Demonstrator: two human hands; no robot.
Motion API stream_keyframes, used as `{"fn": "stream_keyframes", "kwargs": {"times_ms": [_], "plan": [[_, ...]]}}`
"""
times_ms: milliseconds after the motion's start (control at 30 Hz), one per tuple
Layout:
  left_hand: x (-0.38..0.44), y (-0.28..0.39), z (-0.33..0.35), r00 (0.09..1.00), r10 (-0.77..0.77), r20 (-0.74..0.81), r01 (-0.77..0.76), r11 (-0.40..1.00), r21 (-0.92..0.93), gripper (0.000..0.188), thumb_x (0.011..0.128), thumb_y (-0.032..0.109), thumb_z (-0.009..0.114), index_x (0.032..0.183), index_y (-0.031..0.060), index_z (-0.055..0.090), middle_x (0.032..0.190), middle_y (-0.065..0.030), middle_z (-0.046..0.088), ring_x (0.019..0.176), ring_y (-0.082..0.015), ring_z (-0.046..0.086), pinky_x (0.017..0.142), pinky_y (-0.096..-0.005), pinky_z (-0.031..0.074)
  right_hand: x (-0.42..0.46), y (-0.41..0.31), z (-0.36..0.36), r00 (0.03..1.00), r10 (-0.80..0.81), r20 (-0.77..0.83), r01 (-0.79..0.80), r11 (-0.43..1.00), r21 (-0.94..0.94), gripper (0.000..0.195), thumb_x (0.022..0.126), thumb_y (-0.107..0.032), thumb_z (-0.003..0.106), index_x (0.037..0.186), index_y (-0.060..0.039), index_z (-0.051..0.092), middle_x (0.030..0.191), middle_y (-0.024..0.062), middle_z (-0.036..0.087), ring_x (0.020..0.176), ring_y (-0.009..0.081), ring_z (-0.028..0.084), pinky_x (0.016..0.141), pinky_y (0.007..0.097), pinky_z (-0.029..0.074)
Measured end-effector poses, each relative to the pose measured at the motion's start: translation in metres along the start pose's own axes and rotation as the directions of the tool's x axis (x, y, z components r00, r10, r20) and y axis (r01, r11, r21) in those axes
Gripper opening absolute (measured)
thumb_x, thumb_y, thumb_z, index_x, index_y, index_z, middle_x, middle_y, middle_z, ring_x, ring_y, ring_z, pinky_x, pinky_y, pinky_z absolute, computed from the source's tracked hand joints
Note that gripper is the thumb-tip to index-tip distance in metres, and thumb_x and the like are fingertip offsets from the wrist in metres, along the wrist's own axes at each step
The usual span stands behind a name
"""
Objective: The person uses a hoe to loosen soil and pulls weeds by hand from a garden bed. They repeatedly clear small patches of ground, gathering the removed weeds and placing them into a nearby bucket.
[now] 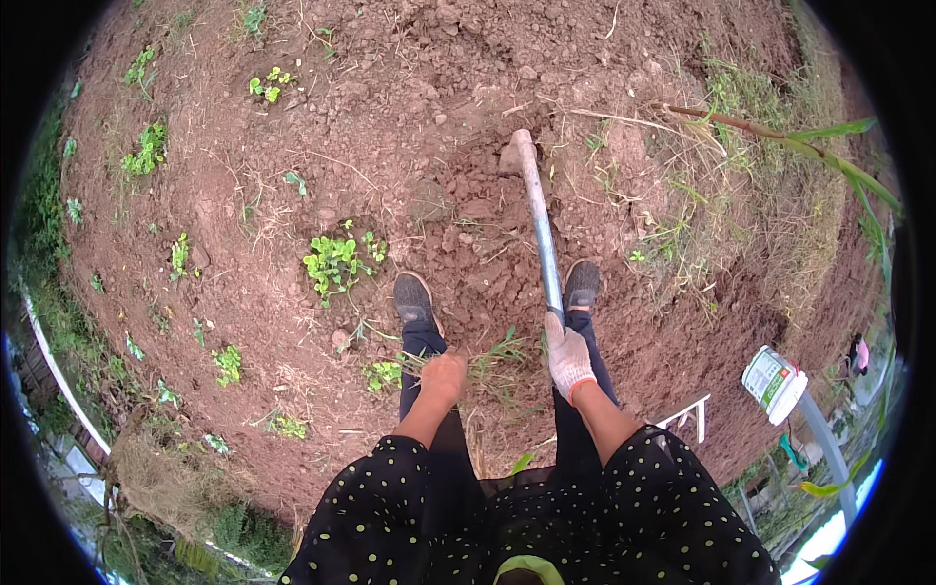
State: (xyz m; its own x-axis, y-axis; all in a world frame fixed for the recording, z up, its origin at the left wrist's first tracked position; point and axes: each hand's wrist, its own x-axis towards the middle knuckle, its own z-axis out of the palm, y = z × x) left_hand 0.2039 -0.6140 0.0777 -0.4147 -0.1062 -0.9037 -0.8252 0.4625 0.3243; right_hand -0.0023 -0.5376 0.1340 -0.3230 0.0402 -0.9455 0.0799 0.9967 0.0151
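Observation:
My right hand point(569, 358), in a white knit glove with an orange cuff, grips the lower end of a hoe's handle point(544, 245). The handle runs away from me, and the hoe's blade point(510, 159) rests at the far end, partly sunk in loose reddish soil. My left hand point(443, 376) is bare and closed, slightly blurred, above my left shin. Thin grass stems point(412, 361) stick out of its left side. More pulled-looking grass point(503, 356) shows just right of this fist; whether it is held or lies on the ground is unclear.
My shoes point(414, 296) point(583, 284) stand apart on the soil. Leafy green seedlings point(333, 265) grow to the left, beside my left foot. Dry grass and a bent stalk point(760, 130) lie to the right. A white bucket point(774, 384) tops a grey post point(830, 453). A distant person point(858, 356) is at far right.

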Motion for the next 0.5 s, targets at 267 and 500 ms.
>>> {"fn": "stream_keyframes", "kwargs": {"times_ms": [267, 500], "plan": [[0.036, -0.006, -0.037, 0.988, -0.14, -0.059, 0.146, 0.983, 0.109, 0.019, 0.081, 0.015, 0.052, 0.095, 0.0035, 0.058, 0.09, -0.015, 0.064, 0.083, -0.0308, 0.065, 0.07, -0.0396, 0.052, -0.041, 0.012, -0.022, 0.999, -0.003, 0.053, -0.021, 0.9, 0.435, 0.051, 0.085, -0.057, 0.048, 0.069, -0.0091, 0.041, 0.048, 0.0016, 0.04, 0.034, 0.013, 0.04, 0.031, 0.0265, 0.033], [0.129, -0.038, -0.102, 0.922, -0.176, -0.345, 0.28, 0.92, 0.276, 0.03, 0.086, 0.01, 0.044, 0.114, 0.0113, 0.055, 0.08, -0.0092, 0.066, 0.076, -0.025, 0.065, 0.064, -0.035, 0.053, -0.011, -0.008, 0.002, 0.988, 0.033, 0.148, -0.112, 0.819, 0.563, 0.05, 0.088, -0.055, 0.046, 0.069, -0.0087, 0.041, 0.049, 0.0025, 0.041, 0.034, 0.0128, 0.04, 0.032, 0.0263, 0.033]]}}
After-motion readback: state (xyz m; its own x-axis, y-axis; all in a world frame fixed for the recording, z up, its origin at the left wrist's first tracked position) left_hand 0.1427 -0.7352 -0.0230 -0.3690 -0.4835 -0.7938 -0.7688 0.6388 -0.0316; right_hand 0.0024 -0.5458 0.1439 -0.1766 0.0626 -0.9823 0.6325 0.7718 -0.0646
